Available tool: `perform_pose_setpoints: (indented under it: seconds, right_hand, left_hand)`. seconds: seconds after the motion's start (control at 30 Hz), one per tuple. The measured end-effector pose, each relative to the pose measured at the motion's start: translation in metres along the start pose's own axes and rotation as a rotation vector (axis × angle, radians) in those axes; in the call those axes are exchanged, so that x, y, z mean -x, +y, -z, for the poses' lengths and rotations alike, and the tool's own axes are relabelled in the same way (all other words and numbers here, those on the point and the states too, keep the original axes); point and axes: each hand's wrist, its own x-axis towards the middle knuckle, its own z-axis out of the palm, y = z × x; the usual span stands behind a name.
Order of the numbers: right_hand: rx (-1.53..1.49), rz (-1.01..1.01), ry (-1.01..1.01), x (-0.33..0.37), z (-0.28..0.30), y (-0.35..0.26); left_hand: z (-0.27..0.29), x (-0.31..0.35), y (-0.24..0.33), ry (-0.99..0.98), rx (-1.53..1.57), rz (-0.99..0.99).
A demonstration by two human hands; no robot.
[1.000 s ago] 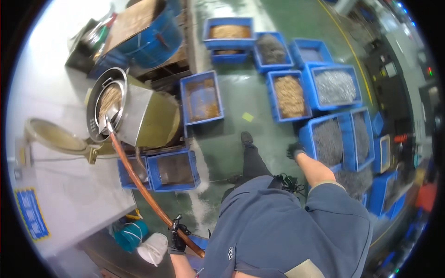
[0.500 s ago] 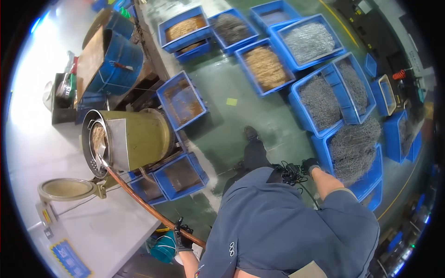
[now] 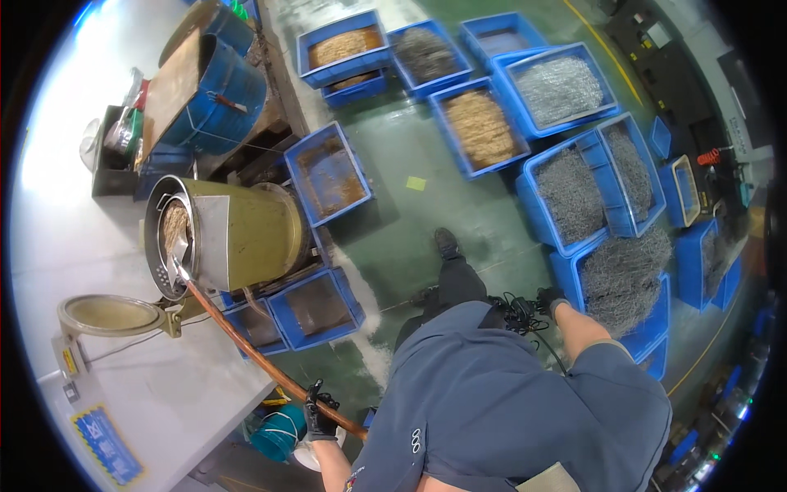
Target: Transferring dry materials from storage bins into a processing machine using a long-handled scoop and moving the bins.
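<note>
Green floor point(image 3: 385, 238): it ran smooth and scuffed between the machine on my left and the crates on my right.
Olive machine point(image 3: 254, 238): its rounded body carried a flat metal panel; my view had swung since a second ago, so it showed more side-on.
Blue barrel point(image 3: 234, 98): curved and worn, it stood at the far left.
Blue crates point(image 3: 502, 166): rectangular plastic, they stood mostly far and right; among their loads were tan pieces point(image 3: 482, 125), silvery pieces point(image 3: 561, 90) and a tangled heap of gray wiry shavings point(image 3: 627, 279).
Shovel point(image 3: 246, 342): the long wooden shaft slanted from near me to the far left, and its metal blade point(image 3: 180, 250) still lay in the machine's round steel mouth against brown pieces point(image 3: 173, 225), so I judged the work there unfinished.
Round lid point(image 3: 115, 313): hinged and rimmed, it hung clear of the mouth on the left.
Teal bucket point(image 3: 279, 432): it sat near left, just beyond my glove.
Left hand point(image 3: 321, 416): black-gloved, wrapped around the shaft, as a second earlier.
Right hand point(image 3: 551, 301): it had come in beside the black cable bundle point(image 3: 516, 313); I could not tell whether it gripped anything, but the shovel was in my left alone.
</note>
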Motion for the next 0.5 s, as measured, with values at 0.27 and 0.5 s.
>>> perform_pose_setpoints:
  seconds: [0.27,0.5]
  right_hand:
    - [-0.569,-0.191,0.15,0.06,0.011,-0.14]
    - [-0.327,-0.039,0.059,0.037,0.039,-0.202]
  left_hand:
    - [0.01,0.004,-0.013,-0.072,0.039,-0.099]
    - [0.009,-0.01,-0.019,-0.094,0.082,-0.104]
